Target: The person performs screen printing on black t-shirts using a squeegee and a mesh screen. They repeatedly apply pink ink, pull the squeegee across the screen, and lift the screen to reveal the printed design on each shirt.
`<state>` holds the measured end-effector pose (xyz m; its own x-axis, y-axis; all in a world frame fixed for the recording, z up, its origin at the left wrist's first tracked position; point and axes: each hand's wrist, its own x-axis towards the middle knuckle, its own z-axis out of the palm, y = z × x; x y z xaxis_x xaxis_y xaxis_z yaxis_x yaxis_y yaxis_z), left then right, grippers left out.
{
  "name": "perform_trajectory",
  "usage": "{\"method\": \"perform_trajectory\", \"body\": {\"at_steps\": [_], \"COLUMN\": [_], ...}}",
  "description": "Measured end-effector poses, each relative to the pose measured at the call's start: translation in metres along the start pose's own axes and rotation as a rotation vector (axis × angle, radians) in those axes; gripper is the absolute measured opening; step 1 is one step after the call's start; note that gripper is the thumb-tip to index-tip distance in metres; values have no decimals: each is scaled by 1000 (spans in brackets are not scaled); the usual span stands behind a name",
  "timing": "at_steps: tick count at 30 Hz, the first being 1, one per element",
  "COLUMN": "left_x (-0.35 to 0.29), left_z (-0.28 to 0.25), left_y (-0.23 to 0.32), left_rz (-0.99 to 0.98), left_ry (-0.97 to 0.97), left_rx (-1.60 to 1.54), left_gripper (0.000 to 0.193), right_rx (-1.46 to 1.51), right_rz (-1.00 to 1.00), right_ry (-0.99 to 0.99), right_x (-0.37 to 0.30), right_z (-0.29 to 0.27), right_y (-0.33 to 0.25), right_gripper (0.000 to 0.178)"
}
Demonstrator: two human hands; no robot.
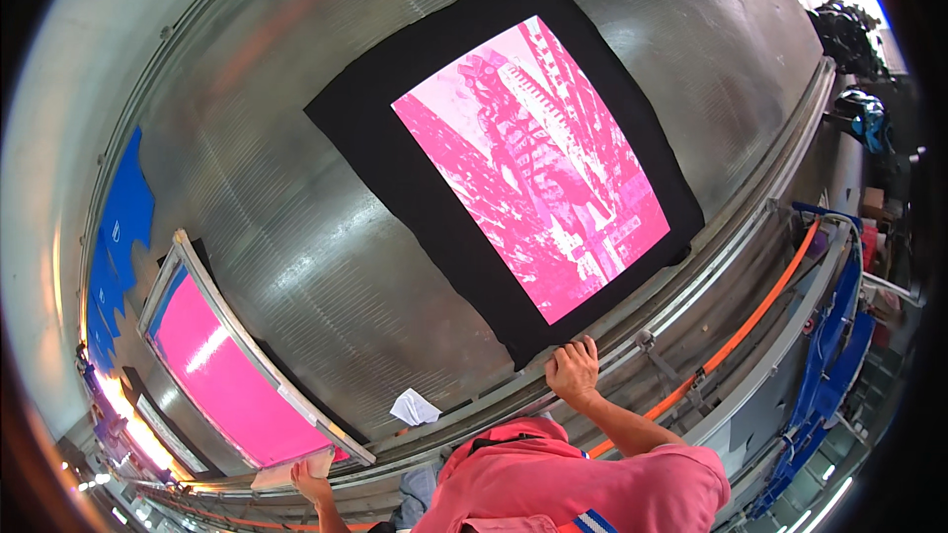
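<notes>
At the near edge of a long metal table, my right hand (575, 371) rests with its fingers curled, beside the lower edge of a black fabric panel (365, 123). Whatever lies under those fingertips is hidden. A large pink and white picture (553, 173) is printed on the fabric, which lies flat with slightly wavy edges. Lower left, my left hand (312, 486) has its fingers closed on a pale, flat-sided squeegee (293, 471). This squeegee sits at the near end of a screen printing frame (286, 390), whose mesh is covered in bright pink.
The shiny metal table (306, 257) has a rail (731, 212) along its near side, with an orange hose (755, 326) beyond. A crumpled white cloth (415, 408) lies near the edge. Blue pieces (123, 207) lie along the far left; a second frame (168, 434) lies past the pink one.
</notes>
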<state>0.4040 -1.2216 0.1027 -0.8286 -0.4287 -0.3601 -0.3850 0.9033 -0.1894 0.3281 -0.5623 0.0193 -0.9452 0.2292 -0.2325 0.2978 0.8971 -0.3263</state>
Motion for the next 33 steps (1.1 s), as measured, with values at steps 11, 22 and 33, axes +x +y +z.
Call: {"method": "perform_trajectory", "body": {"at_steps": [11, 22, 33], "left_x": [-3, 4, 10], "left_z": [-23, -35, -19], "left_y": [43, 42, 22], "left_rz": [-136, -50, 81], "left_ry": [-58, -46, 23], "left_rx": [99, -2, -10], "left_gripper": [44, 44, 26], "right_rx": [20, 108, 270], "right_rz": [-17, -74, -38], "right_ry": [62, 257, 368], "right_x": [-2, -14, -23], "right_z": [0, 4, 9], "right_y": [1, 0, 7], "right_gripper": [8, 9, 8]}}
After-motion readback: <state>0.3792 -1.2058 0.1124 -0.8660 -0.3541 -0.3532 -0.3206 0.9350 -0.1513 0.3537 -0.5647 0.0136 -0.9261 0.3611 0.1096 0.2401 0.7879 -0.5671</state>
